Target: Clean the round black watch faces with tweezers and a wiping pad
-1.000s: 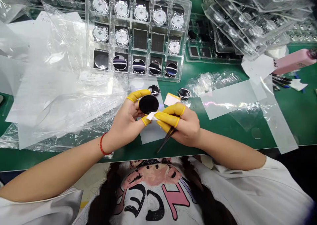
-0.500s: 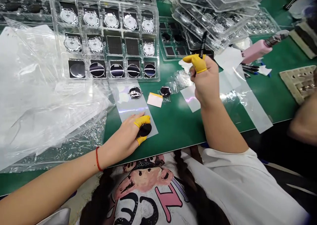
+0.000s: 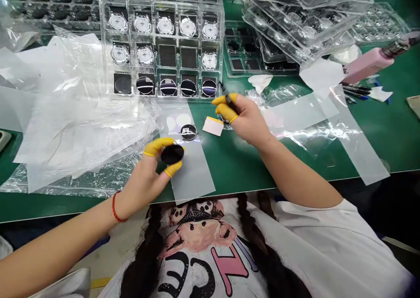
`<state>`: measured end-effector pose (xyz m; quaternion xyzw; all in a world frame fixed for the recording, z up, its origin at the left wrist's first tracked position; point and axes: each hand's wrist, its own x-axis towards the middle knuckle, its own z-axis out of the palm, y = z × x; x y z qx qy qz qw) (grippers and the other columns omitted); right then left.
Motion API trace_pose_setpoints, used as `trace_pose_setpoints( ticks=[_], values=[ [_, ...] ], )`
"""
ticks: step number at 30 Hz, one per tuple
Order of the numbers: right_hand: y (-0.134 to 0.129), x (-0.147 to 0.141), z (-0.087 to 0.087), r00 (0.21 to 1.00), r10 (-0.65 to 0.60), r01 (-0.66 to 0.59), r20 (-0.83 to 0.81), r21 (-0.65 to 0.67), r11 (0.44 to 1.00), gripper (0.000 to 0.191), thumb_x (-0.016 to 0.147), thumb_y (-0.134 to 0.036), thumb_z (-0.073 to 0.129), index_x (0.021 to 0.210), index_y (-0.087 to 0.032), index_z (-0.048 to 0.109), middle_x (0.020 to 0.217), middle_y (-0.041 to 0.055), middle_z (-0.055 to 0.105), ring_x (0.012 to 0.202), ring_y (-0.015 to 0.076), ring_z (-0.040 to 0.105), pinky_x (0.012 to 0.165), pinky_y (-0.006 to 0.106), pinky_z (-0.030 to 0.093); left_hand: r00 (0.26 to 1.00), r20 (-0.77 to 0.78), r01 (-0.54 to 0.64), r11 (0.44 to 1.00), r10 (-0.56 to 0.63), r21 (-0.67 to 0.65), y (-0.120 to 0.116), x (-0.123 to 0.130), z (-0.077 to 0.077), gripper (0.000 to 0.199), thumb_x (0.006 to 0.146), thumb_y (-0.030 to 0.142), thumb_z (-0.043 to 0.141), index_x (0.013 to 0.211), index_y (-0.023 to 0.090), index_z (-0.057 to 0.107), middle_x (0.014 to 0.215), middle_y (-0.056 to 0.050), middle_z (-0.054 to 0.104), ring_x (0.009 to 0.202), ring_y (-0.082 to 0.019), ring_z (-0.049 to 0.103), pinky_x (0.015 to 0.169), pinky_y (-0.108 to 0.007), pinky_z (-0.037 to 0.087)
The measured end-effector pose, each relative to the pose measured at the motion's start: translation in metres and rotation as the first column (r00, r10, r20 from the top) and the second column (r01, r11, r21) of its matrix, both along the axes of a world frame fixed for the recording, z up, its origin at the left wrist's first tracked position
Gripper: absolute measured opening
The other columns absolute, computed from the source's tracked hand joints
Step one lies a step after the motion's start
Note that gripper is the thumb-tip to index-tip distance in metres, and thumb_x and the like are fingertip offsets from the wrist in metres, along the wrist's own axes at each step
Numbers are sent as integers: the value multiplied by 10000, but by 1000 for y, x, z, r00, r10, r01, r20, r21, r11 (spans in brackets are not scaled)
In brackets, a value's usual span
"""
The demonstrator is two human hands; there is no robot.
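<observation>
My left hand (image 3: pixel 147 173), with yellow finger cots on thumb and finger, grips a black round disc (image 3: pixel 172 154) by its edges above a translucent film strip (image 3: pixel 193 175). On that strip, just beyond the held disc, lies a glossy round disc (image 3: pixel 188 132) with a bright rim. My right hand (image 3: pixel 249 118), also in yellow cots, is closed around a slim black pen-like tool (image 3: pixel 229 97) with pale lettering, its end pointing up and left. Below its fingers sits a small white pad (image 3: pixel 213 126) with a yellow edge. Another round disc (image 3: pixel 225 117) is mostly hidden by this hand.
A clear compartment tray (image 3: pixel 222 48) holds silvery watch cases and dark glossy discs. More clear trays (image 3: pixel 278 31) are stacked at back right, near a pink bottle (image 3: pixel 367 66). Plastic bags and white sheets (image 3: pixel 72 114) cover the left. Several pens (image 3: pixel 356 90) lie by the bottle.
My left hand has lifted and tilted the black disc, showing its dark round face. My right hand has come down and left with the tool, over the disc beside the white pad. The view has shifted.
</observation>
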<state>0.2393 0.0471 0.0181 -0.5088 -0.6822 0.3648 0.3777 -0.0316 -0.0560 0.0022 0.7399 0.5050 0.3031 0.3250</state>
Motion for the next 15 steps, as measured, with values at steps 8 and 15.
trace_pose_setpoints(
  ticks=[8, 15],
  values=[
    [-26, -49, 6, 687, 191, -220, 701, -50, 974, 731, 853, -392, 700, 1489, -143, 442, 1438, 197, 531, 1118, 313, 645, 829, 435, 572, 958, -205, 208, 978, -201, 11, 0, -13, -6, 348, 970, 291, 551, 1292, 204, 449, 1238, -124, 682, 1078, -248, 714, 935, -427, 607],
    [-19, -66, 7, 561, 295, -314, 774, -131, 940, 564, 886, -269, 610, 1418, -119, 494, 1335, 176, 607, 1062, 297, 638, 779, 404, 538, 914, -245, 350, 934, -325, 68, -9, -24, -19, 325, 1002, 288, 504, 1302, 180, 438, 1398, -175, 628, 1391, -327, 544, 1147, -583, 489]
  ],
)
